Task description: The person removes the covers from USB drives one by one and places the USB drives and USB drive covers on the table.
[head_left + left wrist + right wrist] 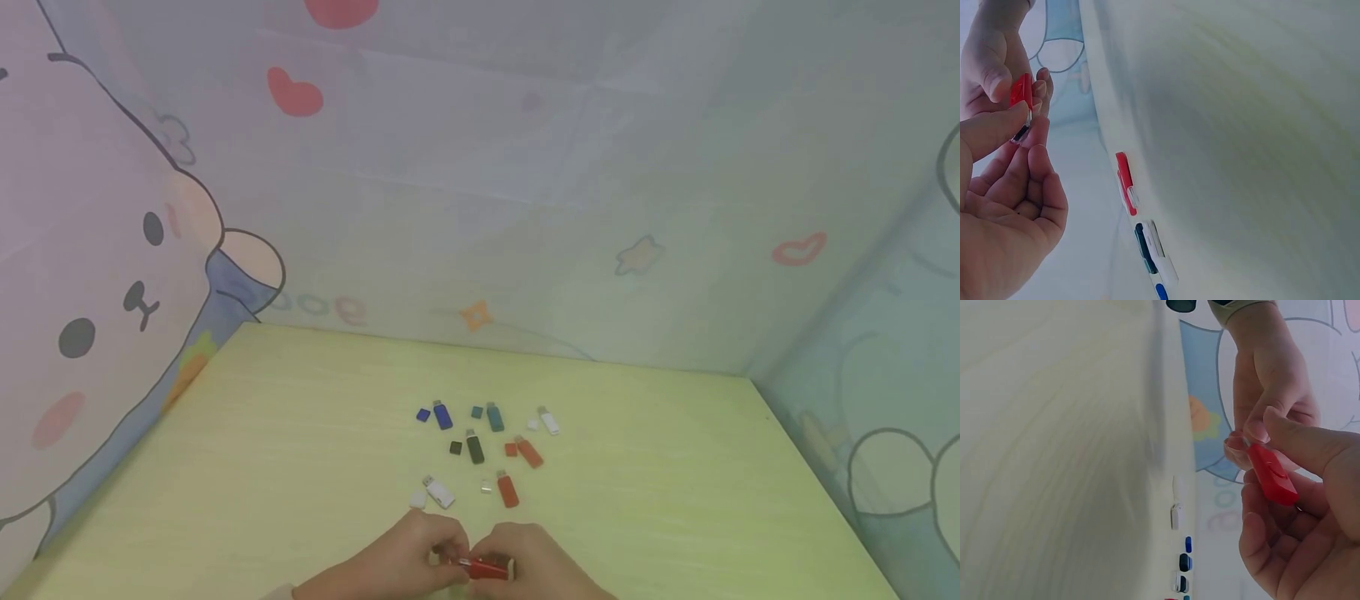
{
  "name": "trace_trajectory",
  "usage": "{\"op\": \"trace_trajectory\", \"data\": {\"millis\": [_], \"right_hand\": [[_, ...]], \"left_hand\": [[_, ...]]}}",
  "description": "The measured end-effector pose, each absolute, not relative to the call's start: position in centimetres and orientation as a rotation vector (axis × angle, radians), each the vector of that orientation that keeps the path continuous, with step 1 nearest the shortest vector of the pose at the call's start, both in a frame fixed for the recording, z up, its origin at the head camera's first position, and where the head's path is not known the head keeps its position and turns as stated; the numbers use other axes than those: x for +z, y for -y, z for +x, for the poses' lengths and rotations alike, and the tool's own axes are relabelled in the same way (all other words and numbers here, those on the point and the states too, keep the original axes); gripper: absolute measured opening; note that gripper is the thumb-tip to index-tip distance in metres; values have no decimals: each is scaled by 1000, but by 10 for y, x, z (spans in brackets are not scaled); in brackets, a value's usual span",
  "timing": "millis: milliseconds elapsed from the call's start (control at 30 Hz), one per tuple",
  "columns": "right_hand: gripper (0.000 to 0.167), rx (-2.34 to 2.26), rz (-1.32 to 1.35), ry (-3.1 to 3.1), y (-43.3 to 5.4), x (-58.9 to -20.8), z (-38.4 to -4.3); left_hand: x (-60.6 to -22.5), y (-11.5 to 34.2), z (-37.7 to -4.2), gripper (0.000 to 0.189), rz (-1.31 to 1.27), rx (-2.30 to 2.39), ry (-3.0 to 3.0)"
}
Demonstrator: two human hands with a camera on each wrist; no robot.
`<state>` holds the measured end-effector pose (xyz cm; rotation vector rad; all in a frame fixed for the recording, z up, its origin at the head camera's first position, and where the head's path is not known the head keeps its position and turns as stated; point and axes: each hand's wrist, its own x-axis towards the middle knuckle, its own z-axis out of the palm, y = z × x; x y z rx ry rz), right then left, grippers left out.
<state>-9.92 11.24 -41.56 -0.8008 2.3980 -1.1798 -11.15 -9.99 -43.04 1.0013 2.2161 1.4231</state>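
Note:
My right hand (536,562) holds the body of a red USB flash drive (1269,475) between thumb and fingers. At its plug end, my left hand (412,554) pinches a small clear cap (1020,134) with something dark showing inside. Whether the cap is on the metal plug or just against it, I cannot tell, because the fingertips cover part of it. Both hands meet above the table's near edge. Beyond them lie another red USB flash drive (507,489) with a clear cap (486,487) beside it, and a white one (439,492) near its white cap (417,500).
Farther back on the pale yellow table (675,467) lie uncapped drives with caps beside them: blue (443,416), teal (495,417), white (550,421), black (475,447) and orange-red (529,452). A printed cloth backdrop (480,167) stands behind the table and along its sides.

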Motion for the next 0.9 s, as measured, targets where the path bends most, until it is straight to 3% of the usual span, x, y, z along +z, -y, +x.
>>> {"op": "trace_trajectory", "data": {"millis": [167, 400, 700, 900], "right_hand": [[12, -1243, -750, -2400, -114, -419, -96], [11, -1364, -886, -2383, -122, -432, -93], [11, -1457, -961, -2352, -127, -438, -91], [14, -1470, -927, -2347, -129, -437, -91]], "left_hand": [[-431, 96, -111, 7, 1037, 1407, -2174], [-431, 92, -110, 8, 1105, 1385, -2156], [-431, 90, -109, 8, 974, 1429, -2026], [-433, 88, -110, 8, 1099, 1452, -2039]]}}
